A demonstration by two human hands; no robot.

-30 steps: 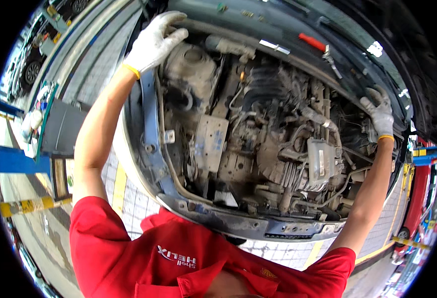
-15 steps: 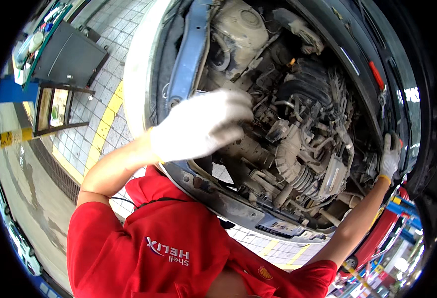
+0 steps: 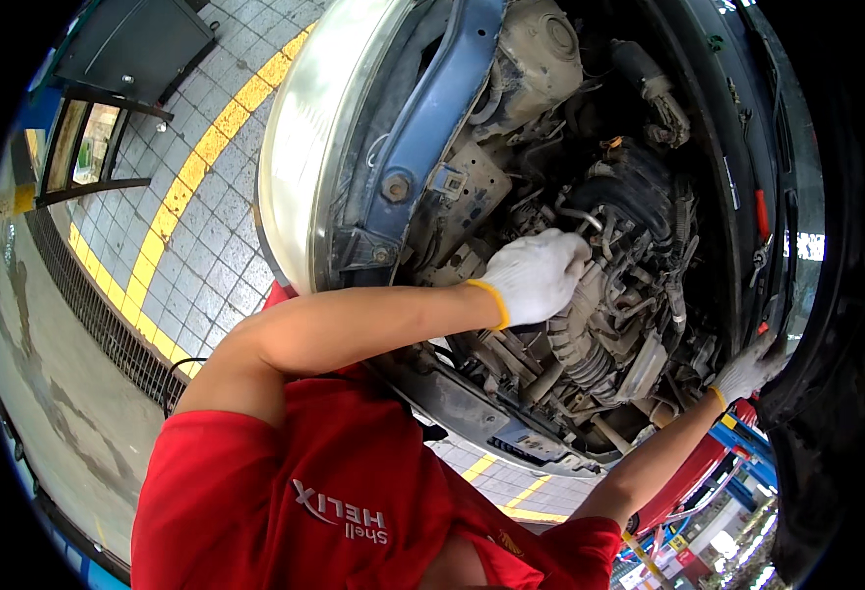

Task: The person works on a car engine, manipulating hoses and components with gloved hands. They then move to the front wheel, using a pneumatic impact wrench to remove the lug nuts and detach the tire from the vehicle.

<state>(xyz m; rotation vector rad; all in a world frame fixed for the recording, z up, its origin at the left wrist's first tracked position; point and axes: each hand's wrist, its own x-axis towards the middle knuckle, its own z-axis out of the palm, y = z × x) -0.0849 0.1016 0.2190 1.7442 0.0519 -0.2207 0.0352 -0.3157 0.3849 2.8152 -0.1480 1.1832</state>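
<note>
My left hand [image 3: 538,277], in a white knit glove with a yellow cuff, reaches over the engine bay. Its fingers are curled closed beside a bent metal pipe [image 3: 582,216], above the ribbed air intake hose [image 3: 590,364]. Whatever they grip is hidden by the glove. At the far right, my right hand [image 3: 750,370], gloved the same way, rests on the car's edge by the windshield base. Its fingers look stretched out, partly in shadow. A small red-orange tip [image 3: 763,327] shows just beyond them.
A red-handled tool [image 3: 762,214] and a metal wrench [image 3: 760,258] lie along the windshield base. The headlight [image 3: 299,147] and blue front crossmember [image 3: 432,108] border the bay on the left. A grey cabinet [image 3: 132,49] stands on the tiled floor.
My left hand has moved right and down into the engine bay, its fingers now closed. My right hand has shifted slightly down along the car's edge. The view has shifted too.
</note>
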